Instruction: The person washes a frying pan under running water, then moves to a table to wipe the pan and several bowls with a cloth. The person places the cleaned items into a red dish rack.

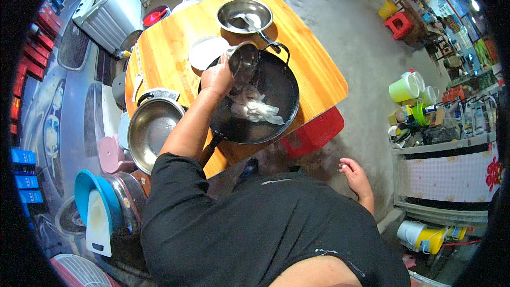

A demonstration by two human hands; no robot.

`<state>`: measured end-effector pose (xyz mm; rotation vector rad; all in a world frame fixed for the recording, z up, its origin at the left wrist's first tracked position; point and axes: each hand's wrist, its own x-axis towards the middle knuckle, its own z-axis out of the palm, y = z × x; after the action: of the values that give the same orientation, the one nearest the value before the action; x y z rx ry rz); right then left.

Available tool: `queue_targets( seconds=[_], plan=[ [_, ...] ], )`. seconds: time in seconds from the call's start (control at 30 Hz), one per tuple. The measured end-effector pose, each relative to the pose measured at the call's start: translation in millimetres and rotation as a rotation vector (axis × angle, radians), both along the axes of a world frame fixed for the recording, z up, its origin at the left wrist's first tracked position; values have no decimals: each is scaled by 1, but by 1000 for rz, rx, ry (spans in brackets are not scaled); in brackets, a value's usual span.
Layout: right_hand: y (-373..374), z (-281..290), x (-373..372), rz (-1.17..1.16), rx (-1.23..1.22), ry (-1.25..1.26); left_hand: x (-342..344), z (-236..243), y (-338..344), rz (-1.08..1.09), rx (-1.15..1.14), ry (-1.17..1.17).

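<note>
My left hand (pixel 218 78) grips a small metal bowl (pixel 246 59) by its rim. The bowl is tipped on its side above the black wok (pixel 281 90). In the wok lies a limp whitish clump (pixel 255 107); its exact kind I cannot make out. At my right side, away from the table, my right hand (pixel 356 178) hangs with loosely bent fingers apart and nothing in it. Beyond the wok stands a steel basin (pixel 229 9) with a white-bowled, dark-handled spoon (pixel 255 24) resting in it. A white plate (pixel 209 52) sits left of the wok.
A large steel pan (pixel 154 127) overlaps the left edge of the wooden table (pixel 313 64). A white spoon (pixel 137 83) lies near that edge. Under the table's near right side is a red stool (pixel 319 130). Light-green buckets (pixel 405 89) stand farther right.
</note>
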<state>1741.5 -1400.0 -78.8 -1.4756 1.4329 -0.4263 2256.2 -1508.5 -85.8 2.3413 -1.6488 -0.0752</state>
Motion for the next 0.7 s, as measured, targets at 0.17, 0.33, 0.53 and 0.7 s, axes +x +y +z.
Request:
queue_targets(
  seconds=[0.17, 0.33, 0.53, 0.7],
  plan=[
    [25, -4, -31, 87, -64, 129, -5, -43, -16, -11, 91, 96],
    [54, -21, -61, -46, 27, 148, 16, -122, -32, 79, 127, 845],
    [89, -41, -96, -87, 88, 167, -4, -153, -24, 289, 238, 1347],
    [109, -44, -106, -169, 47, 181, -8, -127, -33, 333, 350, 1293]
  ],
)
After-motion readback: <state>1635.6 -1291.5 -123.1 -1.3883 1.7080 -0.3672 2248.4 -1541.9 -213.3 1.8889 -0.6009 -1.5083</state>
